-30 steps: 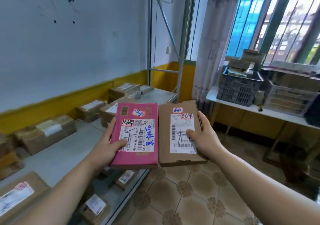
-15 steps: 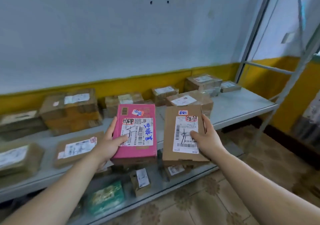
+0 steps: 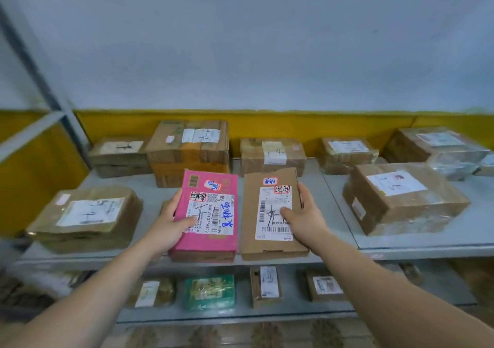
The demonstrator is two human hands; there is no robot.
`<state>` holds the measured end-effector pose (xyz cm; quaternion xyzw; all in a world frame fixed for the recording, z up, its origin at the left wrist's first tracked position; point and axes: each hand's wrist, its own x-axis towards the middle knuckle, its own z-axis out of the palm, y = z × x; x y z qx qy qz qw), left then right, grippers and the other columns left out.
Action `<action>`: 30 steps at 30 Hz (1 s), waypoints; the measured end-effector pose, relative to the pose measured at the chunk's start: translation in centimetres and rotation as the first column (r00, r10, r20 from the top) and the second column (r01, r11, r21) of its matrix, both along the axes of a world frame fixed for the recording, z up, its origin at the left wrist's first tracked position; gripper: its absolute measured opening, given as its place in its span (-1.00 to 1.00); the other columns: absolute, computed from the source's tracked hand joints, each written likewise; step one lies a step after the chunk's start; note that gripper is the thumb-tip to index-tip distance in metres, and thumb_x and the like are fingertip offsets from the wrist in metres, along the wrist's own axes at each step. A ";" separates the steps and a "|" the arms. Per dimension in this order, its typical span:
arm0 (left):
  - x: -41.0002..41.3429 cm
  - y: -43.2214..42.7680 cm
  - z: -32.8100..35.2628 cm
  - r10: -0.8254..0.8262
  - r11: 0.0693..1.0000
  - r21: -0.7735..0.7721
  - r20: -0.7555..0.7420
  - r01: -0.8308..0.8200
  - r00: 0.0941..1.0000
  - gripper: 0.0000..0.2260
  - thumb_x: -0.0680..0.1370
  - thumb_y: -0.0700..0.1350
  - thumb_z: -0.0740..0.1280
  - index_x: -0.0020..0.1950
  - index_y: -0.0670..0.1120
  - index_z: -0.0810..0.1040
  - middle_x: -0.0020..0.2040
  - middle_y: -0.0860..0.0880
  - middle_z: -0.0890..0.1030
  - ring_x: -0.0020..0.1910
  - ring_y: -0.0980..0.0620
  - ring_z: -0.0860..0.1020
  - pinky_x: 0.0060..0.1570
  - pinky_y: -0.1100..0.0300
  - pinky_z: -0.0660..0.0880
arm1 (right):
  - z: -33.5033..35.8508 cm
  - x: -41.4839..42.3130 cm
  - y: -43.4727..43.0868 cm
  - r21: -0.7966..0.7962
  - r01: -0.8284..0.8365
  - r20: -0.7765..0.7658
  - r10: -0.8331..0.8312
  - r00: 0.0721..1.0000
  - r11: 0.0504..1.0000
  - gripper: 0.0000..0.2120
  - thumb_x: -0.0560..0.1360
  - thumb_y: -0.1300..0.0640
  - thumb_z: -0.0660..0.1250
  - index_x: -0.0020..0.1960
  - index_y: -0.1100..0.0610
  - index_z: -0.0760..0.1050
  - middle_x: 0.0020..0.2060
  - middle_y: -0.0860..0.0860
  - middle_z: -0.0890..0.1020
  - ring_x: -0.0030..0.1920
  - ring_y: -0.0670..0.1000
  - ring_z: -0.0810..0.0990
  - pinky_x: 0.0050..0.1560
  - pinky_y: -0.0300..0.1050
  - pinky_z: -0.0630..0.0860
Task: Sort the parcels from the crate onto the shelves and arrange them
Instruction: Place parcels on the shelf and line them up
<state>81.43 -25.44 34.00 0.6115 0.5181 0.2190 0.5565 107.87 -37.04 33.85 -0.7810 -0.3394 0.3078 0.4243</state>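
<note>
My left hand (image 3: pixel 171 222) grips a flat pink parcel (image 3: pixel 211 243) by its left edge, thumb on its white label. My right hand (image 3: pixel 302 216) grips a flat brown cardboard parcel (image 3: pixel 267 179) by its right edge, thumb on its label. The two parcels are side by side, just above the front of the grey upper shelf (image 3: pixel 347 230). Whether they touch the shelf I cannot tell.
Several taped brown boxes line the upper shelf: one at front left (image 3: pixel 85 216), one at front right (image 3: pixel 401 198), others along the yellow wall band. The lower shelf (image 3: pixel 267 315) holds small parcels, among them a green one (image 3: pixel 209 291). A metal upright (image 3: pixel 40 75) rises at left.
My view has swung left from the window and crates to face the shelves squarely. Both hands have kept their parcels and carried them over the front of the upper shelf.
</note>
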 end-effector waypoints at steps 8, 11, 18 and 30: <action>0.3 6.1 -2.2 -0.016 1.000 -0.012 -0.162 0.014 0.987 -0.39 0.62 -0.16 0.26 0.56 0.17 0.05 0.26 0.02 0.48 0.13 -0.02 0.54 0.04 0.12 0.52 | -5.1 1.2 5.0 -0.085 0.132 -0.029 -0.135 0.990 0.988 -0.27 0.56 0.18 0.33 0.57 -0.20 0.06 0.29 0.01 0.53 0.10 0.06 0.62 0.10 0.03 0.60; 1.2 6.5 -2.2 0.006 0.929 0.316 -0.534 0.193 0.845 -0.50 0.62 -0.08 0.22 0.55 0.02 0.18 0.43 -0.09 0.33 0.34 -0.08 0.38 0.28 0.07 0.34 | -6.6 2.3 5.7 -0.162 0.148 0.006 -0.149 0.989 0.976 -0.26 0.55 0.17 0.31 0.56 -0.22 0.04 0.31 0.06 0.42 0.04 0.06 0.59 -0.01 0.05 0.62; 5.5 5.8 -2.8 -0.072 0.837 0.246 -0.835 0.488 0.545 -0.38 0.58 0.32 0.02 0.58 0.18 -0.06 0.60 0.01 -0.19 0.56 -0.08 -0.24 0.48 -0.26 -0.16 | -7.6 4.9 5.9 -0.564 -0.159 0.393 0.432 0.812 0.810 -0.25 0.54 -0.14 0.33 0.60 -0.13 0.01 0.59 0.04 -0.05 0.58 0.18 -0.04 0.53 0.19 0.07; 5.6 6.1 -3.9 -0.056 0.862 0.211 -0.864 0.461 0.500 -0.39 0.56 0.36 -0.06 0.57 0.22 -0.11 0.60 0.07 -0.17 0.56 -0.03 -0.23 0.47 -0.21 -0.21 | -10.1 6.9 8.1 -0.694 -0.415 0.439 0.803 0.403 0.588 -0.26 0.57 -0.39 -0.02 0.60 -0.16 -0.25 0.59 -0.02 -0.29 0.57 0.03 -0.34 0.47 -0.05 -0.37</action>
